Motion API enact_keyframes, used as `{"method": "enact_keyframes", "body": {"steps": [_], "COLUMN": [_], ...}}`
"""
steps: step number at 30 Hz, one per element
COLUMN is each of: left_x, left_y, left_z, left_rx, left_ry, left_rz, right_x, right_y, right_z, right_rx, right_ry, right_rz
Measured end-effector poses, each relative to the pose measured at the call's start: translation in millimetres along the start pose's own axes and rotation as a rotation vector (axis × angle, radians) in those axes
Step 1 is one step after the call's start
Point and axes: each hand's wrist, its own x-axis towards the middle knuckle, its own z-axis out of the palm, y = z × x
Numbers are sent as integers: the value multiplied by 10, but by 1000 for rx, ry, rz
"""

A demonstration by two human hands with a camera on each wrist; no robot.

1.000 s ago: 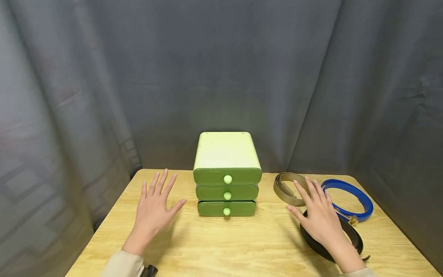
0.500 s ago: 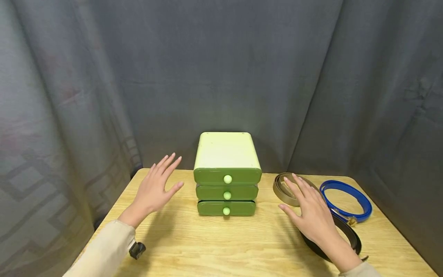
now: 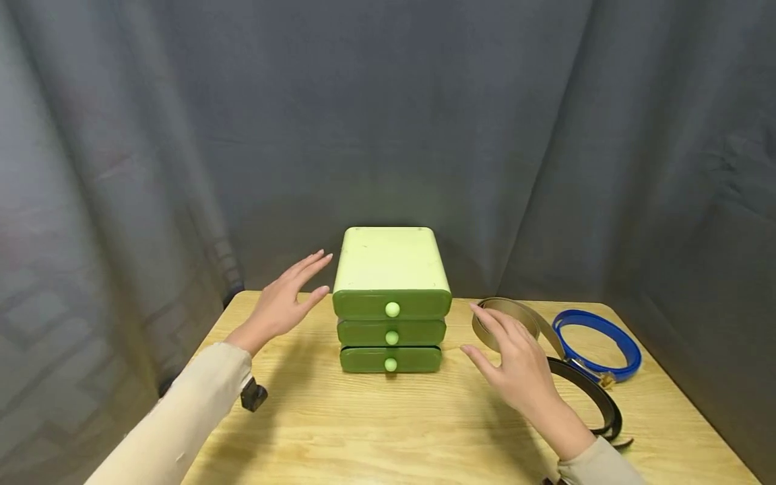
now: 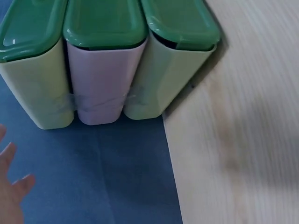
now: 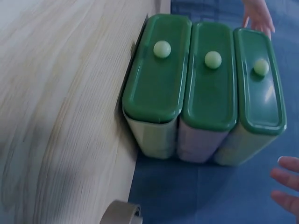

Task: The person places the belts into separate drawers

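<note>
A three-drawer box [image 3: 393,259] with a pale green top, green drawer fronts and round knobs stands at the middle of the table, all drawers pushed in. To its left my left hand [image 3: 283,302] hovers with fingers extended, holding nothing. My right hand [image 3: 515,360] is in the air to the right of the box, fingers spread and nothing in them. Behind that hand lies a coiled tan belt [image 3: 491,330], partly hidden. A black belt [image 3: 591,387] and a blue belt [image 3: 630,350] lie coiled farther right. The right wrist view shows the drawer fronts [image 5: 210,88] from the side.
The wooden table [image 3: 364,431] ends at a grey curtain [image 3: 388,121] that hangs behind it and at both sides. The belts lie close together on the table's right part. A dark wrist-worn device [image 3: 253,395] juts from under the left sleeve.
Both hands have moved inward toward the drawer box, the left one also farther forward. The view has shifted slightly. The box and belts stay where they were.
</note>
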Motion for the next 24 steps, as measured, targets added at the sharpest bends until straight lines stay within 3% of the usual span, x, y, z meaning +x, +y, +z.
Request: {"method": "enact_keyframes", "body": {"steps": [5, 11, 18, 24], "left_x": [127, 251, 351, 370], "left_y": [16, 45, 69, 40], "left_z": [11, 85, 150, 133], "left_rx": [-101, -283, -445, -542], "left_ry": [-36, -76, -60, -84], "left_rz": [-27, -53, -13, -19], "right_x": [85, 145, 199, 275], "right_y": [-98, -232, -394, -509], "right_z": [100, 242, 448, 632], "right_rx": [53, 99, 265, 341], "right_ry": [37, 56, 26, 65], "right_rz": [-53, -106, -56, -25]}}
